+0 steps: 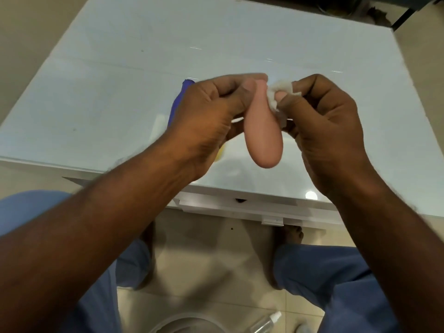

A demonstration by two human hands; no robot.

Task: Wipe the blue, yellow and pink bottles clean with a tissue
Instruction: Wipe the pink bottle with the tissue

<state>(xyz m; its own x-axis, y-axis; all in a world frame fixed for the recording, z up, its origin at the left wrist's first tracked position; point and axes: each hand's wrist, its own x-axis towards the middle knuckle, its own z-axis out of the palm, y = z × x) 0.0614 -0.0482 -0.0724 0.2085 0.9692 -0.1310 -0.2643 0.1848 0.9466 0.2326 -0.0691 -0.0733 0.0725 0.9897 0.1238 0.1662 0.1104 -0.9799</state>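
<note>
Glossy white table [120,92]: L hand [206,116] grips smooth pink bottle [263,138]; R hand [329,131] pinches crumpled tissue [348,97] against it.

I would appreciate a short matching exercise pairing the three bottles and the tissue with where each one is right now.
Things:
1. pink bottle
2. blue bottle
3. yellow bottle
4. tissue

Places:
A. lying on the table, mostly hidden behind the left hand, only a sliver showing by its wrist
B. pinched in the right hand
C. held up by its neck in the left hand
D. on the table, showing beyond the left hand's knuckles

Pairs: 1-C, 2-D, 3-A, 4-B
</note>
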